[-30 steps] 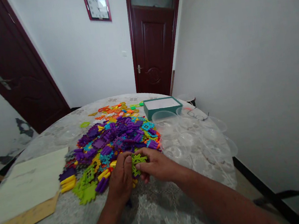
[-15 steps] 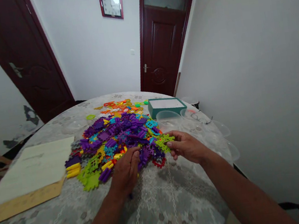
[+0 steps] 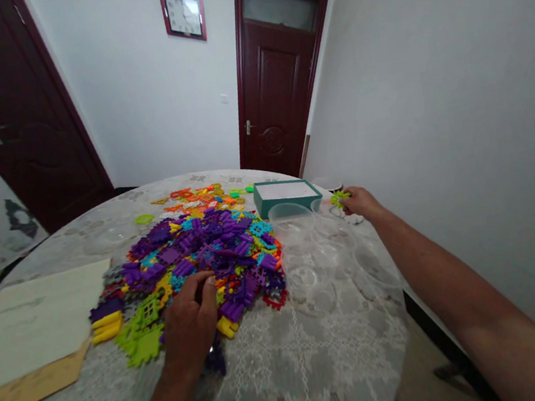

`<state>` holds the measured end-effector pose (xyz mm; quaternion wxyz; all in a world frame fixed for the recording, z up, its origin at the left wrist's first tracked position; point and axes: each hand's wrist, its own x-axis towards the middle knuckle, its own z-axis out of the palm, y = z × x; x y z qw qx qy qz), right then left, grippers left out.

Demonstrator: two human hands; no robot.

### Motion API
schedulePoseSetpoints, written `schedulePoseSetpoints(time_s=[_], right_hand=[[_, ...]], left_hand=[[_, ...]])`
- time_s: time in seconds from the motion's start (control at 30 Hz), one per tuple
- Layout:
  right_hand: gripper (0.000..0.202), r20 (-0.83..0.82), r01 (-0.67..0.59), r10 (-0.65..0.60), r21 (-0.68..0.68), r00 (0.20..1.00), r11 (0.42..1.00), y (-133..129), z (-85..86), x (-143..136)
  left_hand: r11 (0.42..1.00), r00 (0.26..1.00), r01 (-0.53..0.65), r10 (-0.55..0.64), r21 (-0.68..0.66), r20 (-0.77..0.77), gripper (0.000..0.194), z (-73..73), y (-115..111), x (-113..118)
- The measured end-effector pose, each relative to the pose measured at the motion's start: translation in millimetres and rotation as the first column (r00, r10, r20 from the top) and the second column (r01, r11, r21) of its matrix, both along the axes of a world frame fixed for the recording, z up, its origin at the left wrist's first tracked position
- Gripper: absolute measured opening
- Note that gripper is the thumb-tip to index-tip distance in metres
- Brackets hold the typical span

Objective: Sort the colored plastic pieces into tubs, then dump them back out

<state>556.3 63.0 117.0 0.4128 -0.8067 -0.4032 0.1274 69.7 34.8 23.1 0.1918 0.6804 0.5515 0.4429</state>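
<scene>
My right hand (image 3: 359,203) reaches to the far right of the table and pinches a lime-green toothed building piece (image 3: 340,198) above the clear plastic bowls. My left hand (image 3: 190,319) is at the near edge of a heap of mixed plastic building pieces (image 3: 208,241), mostly purple with some blue and yellow. Its fingers are curled in, and whatever they close on is hidden. Left of that hand lie lime-green pieces (image 3: 142,338). A dark purple piece (image 3: 214,360) rests on the tablecloth just beside the wrist.
Several clear bowls (image 3: 302,278) stand along the table's right side. Behind them is a green-edged box (image 3: 287,196) with a white top. Orange pieces (image 3: 198,196) lie at the back. On the left are a pale paper sheet (image 3: 42,322) and tan board (image 3: 35,385).
My right hand has carried the lime-green piece from the heap's right edge out to the far right, over the bowls. My left hand has drawn slightly left. The view has shifted a little right.
</scene>
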Motion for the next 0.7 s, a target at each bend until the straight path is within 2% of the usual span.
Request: schedulePoseSetpoints(time_s=[0.1,0.27,0.33,0.43,0.53,0.6,0.7], right_hand=[[0.036,0.037,0.047,-0.045,-0.054,0.998,0.997,8,-9.0,9],[0.032,0.058,0.037,-0.032,-0.077,0.998,0.996,15,-23.1,5],[0.028,0.073,0.030,-0.026,-0.051,0.997,0.998,16,-22.8,0],[0.026,0.107,0.003,-0.003,0.004,0.994,1.000,10,-13.6,-13],[0.026,0.135,-0.050,0.040,0.072,0.990,0.996,-8,0.5,-41],[0.025,0.150,-0.125,0.098,0.182,0.984,0.975,-28,6.7,-74],[0.025,0.139,-0.321,0.290,0.352,0.947,0.879,-64,1.1,-139]], left_hand=[[1.000,1.000,-0.010,0.009,-0.014,-0.017,0.035,-1.7,1,-1],[1.000,0.999,-0.021,0.021,-0.017,-0.035,0.035,-3.9,5,-3],[1.000,0.998,-0.027,0.027,-0.008,-0.049,0.034,-5.0,7,-4],[1.000,0.997,-0.027,0.027,0.004,-0.071,0.031,-5.5,7,-5],[0.999,0.997,-0.029,0.030,0.022,-0.077,0.030,-3.1,4,-4],[0.999,0.997,-0.032,0.034,0.036,-0.065,0.029,-0.8,1,-2],[0.999,0.998,-0.033,0.035,0.039,-0.057,0.028,1.0,-1,0]])
